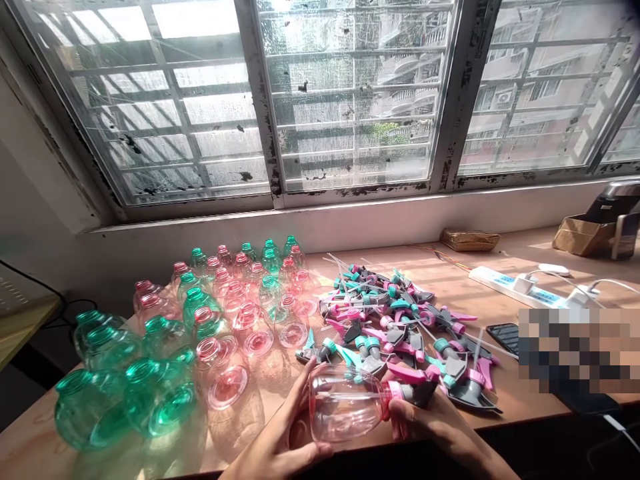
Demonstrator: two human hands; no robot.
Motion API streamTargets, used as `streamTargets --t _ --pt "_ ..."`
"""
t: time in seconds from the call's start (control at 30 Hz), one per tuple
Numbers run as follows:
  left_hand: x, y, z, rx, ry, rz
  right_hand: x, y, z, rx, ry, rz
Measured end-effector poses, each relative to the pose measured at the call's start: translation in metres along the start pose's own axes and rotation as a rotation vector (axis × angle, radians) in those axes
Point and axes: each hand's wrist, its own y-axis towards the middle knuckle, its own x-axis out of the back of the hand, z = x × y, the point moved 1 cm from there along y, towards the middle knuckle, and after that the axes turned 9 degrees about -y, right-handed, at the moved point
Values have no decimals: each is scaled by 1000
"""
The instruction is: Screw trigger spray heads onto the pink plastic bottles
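Note:
A clear pink spray bottle [345, 408] lies sideways between my two hands near the table's front edge. My left hand [295, 423] is wrapped around its base end. My right hand [423, 417] grips the neck end, where a pink and grey trigger spray head [407, 385] sits on the bottle's mouth. A thin tube runs inside the bottle. Just beyond my hands lies a heap of loose spray heads [395, 307] in pink, teal and grey. To the left stand several open-mouthed bottles, some green [160, 400], some pink [223, 380].
At the right, a white power strip [520, 288] has plugs and cables in it. A dark phone [505, 337] lies nearby, beside a blurred patch. A brown paper packet [470, 240] sits by the wall. Windows line the back.

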Motion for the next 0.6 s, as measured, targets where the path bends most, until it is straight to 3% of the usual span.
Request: streamTargets --t 0.3,0.6 --pt "1 1 4 -7 -14 -7 -1 -3 4 -55 -7 -30" --pt "-3 2 2 14 -133 -2 -4 8 -5 24 53 -1"
